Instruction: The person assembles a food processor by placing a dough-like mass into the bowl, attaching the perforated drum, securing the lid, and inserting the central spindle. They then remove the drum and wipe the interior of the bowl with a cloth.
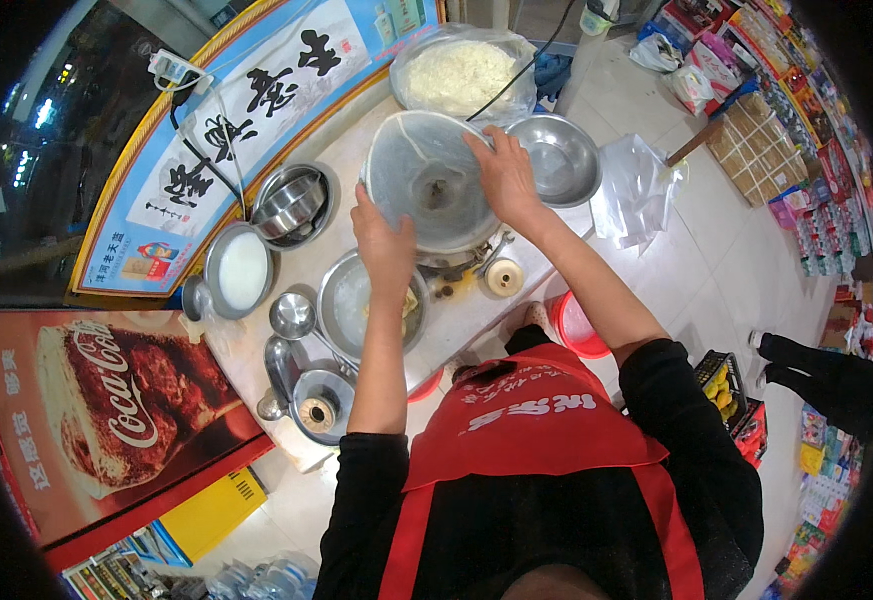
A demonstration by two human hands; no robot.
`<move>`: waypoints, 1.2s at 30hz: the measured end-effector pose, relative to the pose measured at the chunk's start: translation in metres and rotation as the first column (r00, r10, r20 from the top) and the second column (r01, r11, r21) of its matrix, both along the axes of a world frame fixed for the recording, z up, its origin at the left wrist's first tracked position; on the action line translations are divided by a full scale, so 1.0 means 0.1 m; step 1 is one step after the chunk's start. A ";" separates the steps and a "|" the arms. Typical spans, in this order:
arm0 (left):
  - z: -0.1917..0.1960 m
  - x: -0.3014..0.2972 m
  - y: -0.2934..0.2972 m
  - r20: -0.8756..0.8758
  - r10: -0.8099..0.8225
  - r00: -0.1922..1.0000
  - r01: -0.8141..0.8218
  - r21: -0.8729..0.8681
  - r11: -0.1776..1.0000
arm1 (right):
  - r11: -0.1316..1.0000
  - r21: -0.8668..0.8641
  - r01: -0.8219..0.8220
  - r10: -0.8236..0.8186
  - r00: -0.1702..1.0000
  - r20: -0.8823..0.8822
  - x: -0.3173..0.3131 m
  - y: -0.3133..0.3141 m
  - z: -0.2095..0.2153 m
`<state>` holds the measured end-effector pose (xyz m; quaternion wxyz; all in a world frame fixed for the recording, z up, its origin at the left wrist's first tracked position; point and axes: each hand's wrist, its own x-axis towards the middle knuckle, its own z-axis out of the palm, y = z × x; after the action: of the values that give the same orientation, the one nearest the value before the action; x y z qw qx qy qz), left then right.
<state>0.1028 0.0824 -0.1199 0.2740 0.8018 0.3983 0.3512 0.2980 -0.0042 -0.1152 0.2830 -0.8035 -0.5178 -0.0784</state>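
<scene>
A wide, round, pale grey funnel-like bowl (427,135) with a small dark centre stands over the table. My left hand (385,245) grips its left side, fingertips on the rim and thumb inside. On the upper right rim my right hand (507,175) is closed, fingers over the edge. Below the left forearm sits a steel basin (332,300), partly covered by that arm, with a yellowish piece inside. A pale round disc with a central hole (504,278) lies near the bowl's lower right, beside a wrench-like metal tool (494,252).
A plastic-lined container (412,65) of white, crumbly material stands behind. An empty-looking steel basin (582,165) is at right, a clear plastic bag (632,190) beside it. Left are a bowl of white liquid (244,270), stacked steel bowls (292,205) and a ladle (293,316).
</scene>
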 end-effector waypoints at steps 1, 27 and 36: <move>0.00 -0.01 -0.02 -0.083 0.006 0.997 -0.003 0.041 0.999 | 1.000 0.011 -0.029 0.028 0.997 0.069 0.02 -0.02 -0.05; -0.12 0.05 -0.02 -0.225 0.017 0.974 0.026 0.186 0.982 | 0.940 -0.045 -0.338 0.340 0.939 0.051 0.22 0.08 -0.24; -0.08 0.11 -0.01 -0.237 0.045 0.970 0.004 0.201 0.980 | 0.897 0.019 -0.442 0.442 0.897 -0.026 0.29 0.16 -0.16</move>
<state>0.1142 0.0815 -0.1279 0.1379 0.8577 0.3997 0.2924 0.3265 0.0114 -0.1313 0.3059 -0.6644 -0.6819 -0.0033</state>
